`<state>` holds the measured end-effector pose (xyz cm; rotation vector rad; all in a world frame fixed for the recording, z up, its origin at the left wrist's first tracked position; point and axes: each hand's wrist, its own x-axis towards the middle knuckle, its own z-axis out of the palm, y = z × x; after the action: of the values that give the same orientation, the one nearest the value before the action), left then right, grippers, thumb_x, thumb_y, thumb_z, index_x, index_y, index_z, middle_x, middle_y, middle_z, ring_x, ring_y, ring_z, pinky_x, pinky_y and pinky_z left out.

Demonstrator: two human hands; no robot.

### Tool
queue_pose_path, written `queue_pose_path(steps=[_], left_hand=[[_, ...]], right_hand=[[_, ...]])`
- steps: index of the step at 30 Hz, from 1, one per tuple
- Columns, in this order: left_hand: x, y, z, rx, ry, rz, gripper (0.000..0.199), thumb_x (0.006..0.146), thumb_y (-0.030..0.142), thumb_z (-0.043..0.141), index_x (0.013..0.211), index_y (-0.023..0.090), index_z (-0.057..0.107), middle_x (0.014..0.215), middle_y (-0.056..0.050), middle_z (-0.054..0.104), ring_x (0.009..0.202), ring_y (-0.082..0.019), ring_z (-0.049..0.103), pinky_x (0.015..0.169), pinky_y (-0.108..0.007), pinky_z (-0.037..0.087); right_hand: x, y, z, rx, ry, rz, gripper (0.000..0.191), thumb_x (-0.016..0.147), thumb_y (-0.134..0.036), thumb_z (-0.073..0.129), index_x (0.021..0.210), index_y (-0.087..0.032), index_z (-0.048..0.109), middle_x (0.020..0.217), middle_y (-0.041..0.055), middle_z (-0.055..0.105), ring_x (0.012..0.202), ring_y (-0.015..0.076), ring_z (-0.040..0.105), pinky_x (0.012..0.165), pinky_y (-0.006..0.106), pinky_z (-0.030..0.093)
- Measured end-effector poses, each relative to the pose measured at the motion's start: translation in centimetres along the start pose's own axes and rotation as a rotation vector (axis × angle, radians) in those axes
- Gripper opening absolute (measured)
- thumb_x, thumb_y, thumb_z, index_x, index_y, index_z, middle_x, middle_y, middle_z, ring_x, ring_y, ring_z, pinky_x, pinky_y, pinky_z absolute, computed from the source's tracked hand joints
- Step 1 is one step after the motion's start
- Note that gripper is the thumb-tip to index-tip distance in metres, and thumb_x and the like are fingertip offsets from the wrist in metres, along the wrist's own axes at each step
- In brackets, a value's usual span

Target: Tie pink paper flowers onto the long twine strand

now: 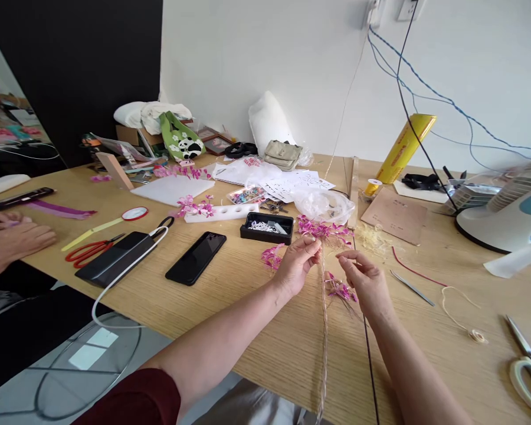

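My left hand (297, 262) pinches the upper end of a long twisted pale cord (324, 330), which hangs down toward my lap. Pink flower sprigs (321, 229) lie just beyond that hand, touching or close to its fingertips. To its right, my right hand (363, 277) has its thumb and fingertips pressed together; whatever they hold, if anything, is too small to make out. Another pink sprig (340, 289) with thin stems lies on the table between the two hands, and one more (272, 256) sits left of my left hand.
A black phone (196, 258), a black tray (266, 228) of small white pieces and red-handled scissors (91, 251) lie left. Tweezers (412, 288), a cord coil (477, 336), large scissors (528, 360) and a white fan (508, 206) are right. A person's hands (20, 236) rest far left.
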<state>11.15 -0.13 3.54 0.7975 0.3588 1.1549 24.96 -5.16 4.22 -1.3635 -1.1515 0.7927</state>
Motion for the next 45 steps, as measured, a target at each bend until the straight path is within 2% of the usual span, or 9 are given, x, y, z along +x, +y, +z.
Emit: queue_pose_path(steps=[1,3,7,9,19,28,35,41,45], left_hand=[[-0.06,-0.02,0.04,0.022,-0.007,-0.005,0.019,0.069,0.028,0.068,0.067,0.014,0.056,0.066,0.003,0.05,0.06,-0.005,0.045,0.061,-0.02,0.036],[-0.19,-0.13,0.09,0.06,-0.028,-0.019,0.019,0.069,0.029,0.068,0.066,0.014,0.056,0.065,0.003,0.05,0.061,-0.006,0.045,0.063,-0.021,0.036],[-0.35,-0.44,0.18,0.123,-0.083,-0.05,0.018,0.069,0.028,0.067,0.063,0.014,0.058,0.062,0.002,0.051,0.062,-0.007,0.045,0.064,-0.022,0.036],[-0.38,-0.55,0.22,0.141,-0.103,-0.062,0.018,0.069,0.028,0.067,0.063,0.014,0.058,0.061,0.002,0.051,0.061,-0.007,0.045,0.065,-0.023,0.035],[-0.38,-0.37,0.25,0.162,-0.11,-0.078,0.019,0.069,0.03,0.067,0.064,0.014,0.057,0.06,0.003,0.047,0.06,-0.007,0.042,0.064,-0.023,0.035],[-0.52,-0.36,0.43,0.203,-0.158,-0.051,0.021,0.074,0.031,0.062,0.065,0.014,0.055,0.06,0.002,0.048,0.059,-0.008,0.043,0.062,-0.023,0.034],[-0.52,-0.62,0.29,0.283,-0.163,-0.02,0.021,0.075,0.034,0.061,0.068,0.015,0.056,0.059,0.002,0.048,0.059,-0.008,0.043,0.061,-0.023,0.033],[-0.45,-0.59,0.31,0.324,-0.154,-0.011,0.021,0.075,0.034,0.06,0.068,0.015,0.056,0.064,0.002,0.046,0.062,-0.008,0.041,0.062,-0.022,0.032],[-0.32,-0.57,0.2,0.368,-0.162,-0.027,0.022,0.076,0.035,0.059,0.069,0.015,0.055,0.065,0.002,0.044,0.062,-0.008,0.04,0.061,-0.022,0.032]], right_hand=[[0.02,-0.02,0.01,0.02,0.026,-0.031,0.023,0.067,-0.04,0.065,0.073,-0.018,0.063,0.062,-0.0011,0.054,0.044,0.0058,0.034,0.041,0.022,0.026],[-0.06,-0.05,0.11,0.101,-0.007,-0.016,0.021,0.065,-0.038,0.068,0.07,-0.019,0.065,0.064,-0.0009,0.056,0.045,0.0057,0.035,0.042,0.022,0.028],[-0.44,-0.15,0.51,0.254,-0.17,0.165,0.021,0.061,-0.038,0.072,0.07,-0.019,0.066,0.051,-0.0038,0.048,0.042,0.0059,0.034,0.041,0.022,0.029],[-0.56,-0.14,0.66,0.29,-0.238,0.21,0.023,0.062,-0.039,0.072,0.07,-0.018,0.065,0.049,-0.0047,0.044,0.041,0.0055,0.031,0.04,0.021,0.029],[-0.52,0.38,0.47,0.36,-0.379,0.207,0.02,0.071,-0.037,0.066,0.07,-0.018,0.061,0.049,-0.0054,0.041,0.045,0.0066,0.033,0.045,0.022,0.031],[-0.64,0.1,0.6,0.394,-0.317,0.232,0.021,0.067,-0.037,0.071,0.066,-0.019,0.06,0.048,-0.0051,0.043,0.043,0.0067,0.035,0.045,0.022,0.034],[-0.5,0.23,0.5,0.348,-0.313,0.227,0.023,0.066,-0.039,0.07,0.068,-0.018,0.06,0.06,-0.0013,0.055,0.046,0.0066,0.043,0.044,0.021,0.036],[-0.65,0.16,0.74,0.163,-0.271,0.098,0.021,0.071,-0.04,0.063,0.068,-0.02,0.057,0.057,-0.0032,0.05,0.047,0.0081,0.041,0.045,0.022,0.036],[-0.68,0.01,0.89,-0.146,-0.09,-0.136,0.013,0.072,-0.029,0.058,0.063,-0.019,0.055,0.052,-0.004,0.044,0.048,0.0086,0.036,0.047,0.023,0.032]])
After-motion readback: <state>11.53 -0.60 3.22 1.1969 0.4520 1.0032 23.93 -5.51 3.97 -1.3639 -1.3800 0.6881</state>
